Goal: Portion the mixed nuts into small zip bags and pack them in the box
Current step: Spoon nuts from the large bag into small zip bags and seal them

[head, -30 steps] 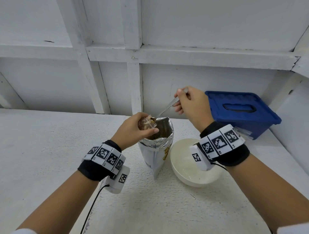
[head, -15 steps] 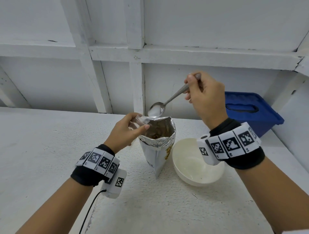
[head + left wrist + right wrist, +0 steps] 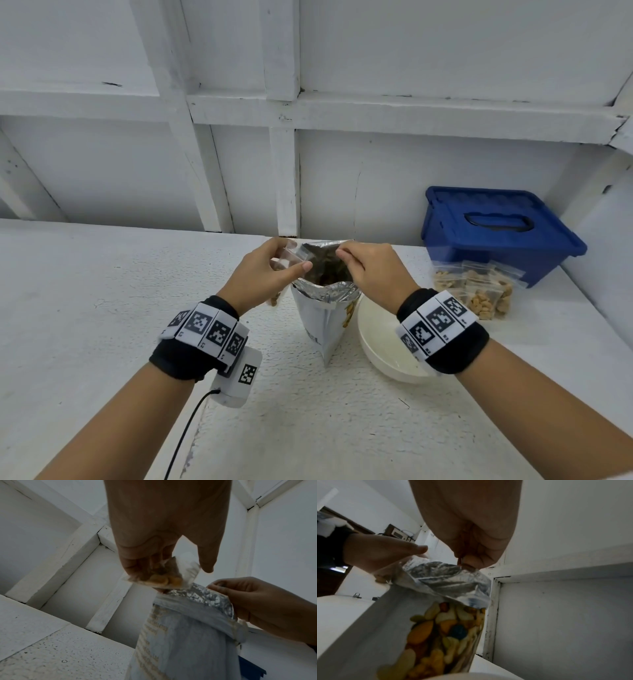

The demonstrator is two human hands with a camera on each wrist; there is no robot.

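A tall foil nut bag [image 3: 322, 322] stands open on the white table [image 3: 102, 308], and mixed nuts show through its clear window [image 3: 447, 628]. My left hand [image 3: 294, 257] holds a small clear zip bag [image 3: 164, 577] with a few nuts in it, just above and left of the foil bag's mouth. My right hand [image 3: 344, 257] pinches the far right rim of the foil bag [image 3: 447, 578] between thumb and fingertips. No spoon is in view. The blue lidded box [image 3: 496, 233] sits shut at the back right.
Several filled zip bags [image 3: 476, 294] lie in front of the blue box. A white bowl [image 3: 383, 342] stands right of the foil bag, partly under my right wrist. A white framed wall [image 3: 284, 171] runs behind the table.
My right hand came down from holding the spoon high and now pinches the foil bag's rim; the spoon is gone from it. The left hand kept the zip bag by the mouth.
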